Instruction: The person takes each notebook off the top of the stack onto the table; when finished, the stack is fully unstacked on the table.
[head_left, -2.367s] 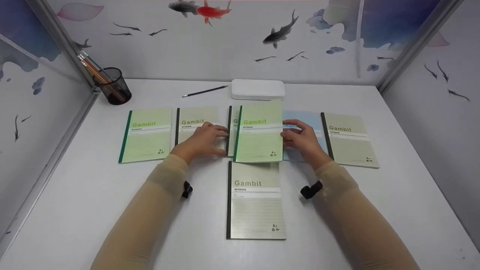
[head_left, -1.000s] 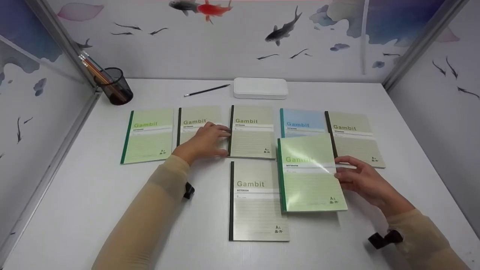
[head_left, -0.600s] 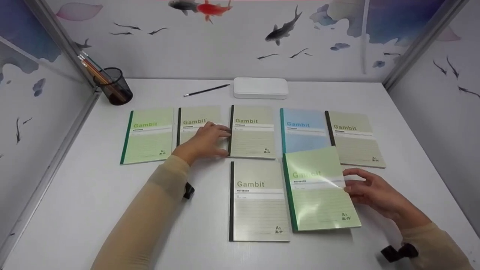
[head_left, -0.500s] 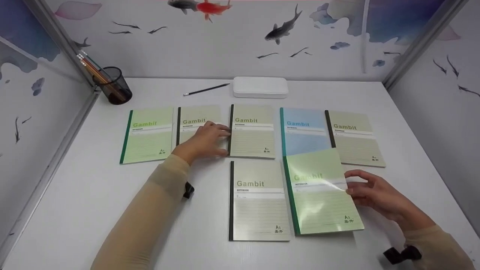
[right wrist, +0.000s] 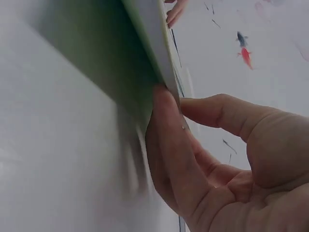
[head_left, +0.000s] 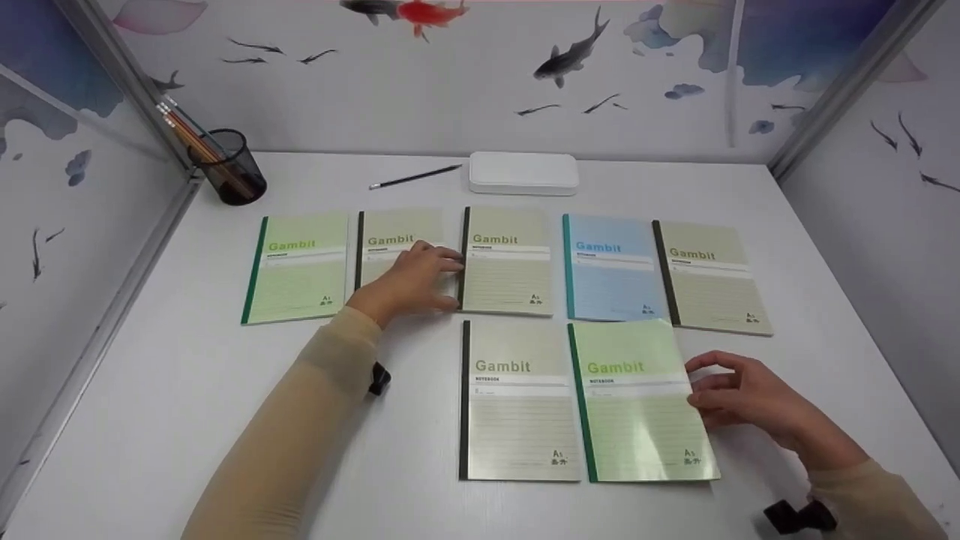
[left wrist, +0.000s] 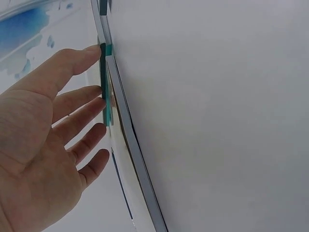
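Note:
My right hand (head_left: 765,401) pinches the right edge of a green Gambit notebook (head_left: 637,427) with a dark green spine. In the right wrist view, the fingers (right wrist: 166,111) go under the notebook's raised edge and the thumb lies on top. A beige notebook (head_left: 517,420) lies just left of it. My left hand (head_left: 412,281) rests over another beige notebook (head_left: 397,225), partly covering it. Its loosely bent fingertips are at the dark spine of the middle beige notebook (head_left: 506,281). In the left wrist view, the left hand's fingers (left wrist: 79,106) are spread along that spine.
The back row also has a green notebook (head_left: 296,292) at left, a blue one (head_left: 611,285) and a beige one (head_left: 716,292) at right. Behind stand a white case (head_left: 523,174), a black pencil (head_left: 416,177) and a mesh cup (head_left: 238,184) of pencils. Printed panels enclose the table.
My right hand has brought the green notebook from over the middle beige one, right and toward me, down beside the front beige notebook. The blue notebook is uncovered. My left hand has stayed put.

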`<state>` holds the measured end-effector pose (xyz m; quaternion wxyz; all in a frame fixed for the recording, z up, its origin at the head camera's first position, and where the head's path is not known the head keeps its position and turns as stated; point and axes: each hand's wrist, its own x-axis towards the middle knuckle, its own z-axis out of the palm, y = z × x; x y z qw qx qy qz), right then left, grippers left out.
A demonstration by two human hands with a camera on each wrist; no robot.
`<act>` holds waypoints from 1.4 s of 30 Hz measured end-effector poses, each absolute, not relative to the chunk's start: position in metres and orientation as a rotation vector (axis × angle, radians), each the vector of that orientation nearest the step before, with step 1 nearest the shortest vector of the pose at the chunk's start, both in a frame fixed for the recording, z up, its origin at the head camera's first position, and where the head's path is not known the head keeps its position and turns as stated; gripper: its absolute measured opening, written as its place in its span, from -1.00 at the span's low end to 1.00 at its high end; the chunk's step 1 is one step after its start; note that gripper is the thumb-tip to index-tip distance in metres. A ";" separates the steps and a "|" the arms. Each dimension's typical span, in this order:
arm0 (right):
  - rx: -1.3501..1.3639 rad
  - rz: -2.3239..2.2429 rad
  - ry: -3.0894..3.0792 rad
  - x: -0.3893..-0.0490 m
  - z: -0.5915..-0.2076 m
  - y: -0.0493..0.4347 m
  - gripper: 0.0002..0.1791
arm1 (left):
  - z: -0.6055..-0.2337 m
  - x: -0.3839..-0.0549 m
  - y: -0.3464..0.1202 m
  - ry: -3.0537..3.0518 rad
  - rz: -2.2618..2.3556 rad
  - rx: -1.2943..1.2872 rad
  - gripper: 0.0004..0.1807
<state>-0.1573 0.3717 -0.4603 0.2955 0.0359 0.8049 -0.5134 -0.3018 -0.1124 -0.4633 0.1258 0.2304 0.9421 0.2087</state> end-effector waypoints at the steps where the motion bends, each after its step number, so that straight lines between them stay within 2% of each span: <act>1: 0.108 -1.330 2.180 -0.156 -0.459 0.369 -0.40 | -0.463 -0.302 -0.112 2.745 0.606 0.678 -0.26; 6: 0.130 -1.200 2.331 -0.150 -0.454 0.355 -0.30 | -0.464 -0.303 -0.112 2.750 0.586 0.690 -0.25; 12: 0.158 -1.097 2.416 -0.147 -0.452 0.346 -0.27 | -0.465 -0.303 -0.111 2.735 0.595 0.672 -0.25; 25: 0.167 -0.878 2.506 -0.151 -0.448 0.335 -0.37 | -0.467 -0.303 -0.111 2.747 0.595 0.661 -0.26; 34: 0.137 -0.766 2.521 -0.155 -0.438 0.331 -0.34 | -0.462 -0.304 -0.110 2.741 0.613 0.640 -0.25; 42: 0.117 -0.603 2.679 -0.172 -0.434 0.306 -0.36 | -0.462 -0.303 -0.107 2.736 0.594 0.611 -0.25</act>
